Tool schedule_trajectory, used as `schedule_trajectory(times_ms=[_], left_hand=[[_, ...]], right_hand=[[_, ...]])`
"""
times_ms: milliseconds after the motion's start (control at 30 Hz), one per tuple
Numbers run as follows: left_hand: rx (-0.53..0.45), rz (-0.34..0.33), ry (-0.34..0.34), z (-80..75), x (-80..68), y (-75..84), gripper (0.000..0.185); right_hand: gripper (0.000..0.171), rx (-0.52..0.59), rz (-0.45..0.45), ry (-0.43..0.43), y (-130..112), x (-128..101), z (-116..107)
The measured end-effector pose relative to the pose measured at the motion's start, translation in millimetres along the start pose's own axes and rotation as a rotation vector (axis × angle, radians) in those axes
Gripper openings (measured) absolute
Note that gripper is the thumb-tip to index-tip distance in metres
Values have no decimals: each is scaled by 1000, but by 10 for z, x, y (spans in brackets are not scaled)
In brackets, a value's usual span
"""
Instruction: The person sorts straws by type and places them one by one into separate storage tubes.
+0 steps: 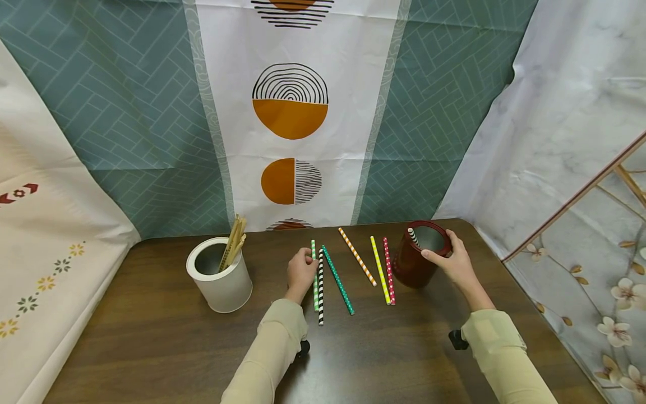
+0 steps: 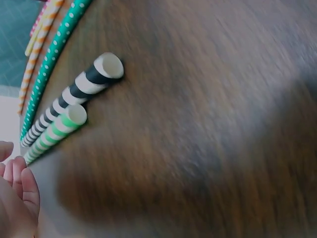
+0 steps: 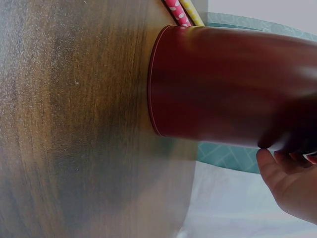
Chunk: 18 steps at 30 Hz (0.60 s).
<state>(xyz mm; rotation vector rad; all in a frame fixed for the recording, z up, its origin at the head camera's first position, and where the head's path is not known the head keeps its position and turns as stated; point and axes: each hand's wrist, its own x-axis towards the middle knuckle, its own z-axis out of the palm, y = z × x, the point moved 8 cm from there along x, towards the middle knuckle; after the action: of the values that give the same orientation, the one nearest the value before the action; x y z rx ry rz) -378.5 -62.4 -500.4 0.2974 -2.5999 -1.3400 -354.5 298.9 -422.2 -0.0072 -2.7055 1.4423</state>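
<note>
My left hand [image 1: 301, 274] is at the upper part of the green-and-white striped paper straw [image 1: 315, 292], fingertips right beside it. In the left wrist view, the thumb and loosely bent fingers [image 2: 30, 191] stand apart near that straw's far end. A black-and-white striped straw [image 1: 321, 303] lies close alongside. My right hand [image 1: 456, 261] grips the upper right side of a dark red cylindrical cup [image 1: 415, 269], thumb at its near rim. The cup stands upright and holds a black-and-white striped straw [image 1: 413, 237]; the cup hides its lower part.
To the right lie a teal dotted straw [image 1: 339, 280], an orange striped straw [image 1: 357, 257], a yellow straw [image 1: 381, 270] and a pink dotted straw [image 1: 389, 272]. A white cup [image 1: 227, 289] with several tan sticks [image 1: 234, 244] stands at left. Fabric [image 1: 151, 140] hangs behind the brown table [image 1: 151, 336].
</note>
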Motion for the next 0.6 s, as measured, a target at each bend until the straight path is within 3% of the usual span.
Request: schedule_trajectory(times_ms=[367,600], left_hand=[[70,19,-78,6,-14,-109,35],[125,53,-202,24,-5,-93,44]], right_hand=[[90,-7,4,1,8,1,9],[89,-6,-1,2,-5,6,3]])
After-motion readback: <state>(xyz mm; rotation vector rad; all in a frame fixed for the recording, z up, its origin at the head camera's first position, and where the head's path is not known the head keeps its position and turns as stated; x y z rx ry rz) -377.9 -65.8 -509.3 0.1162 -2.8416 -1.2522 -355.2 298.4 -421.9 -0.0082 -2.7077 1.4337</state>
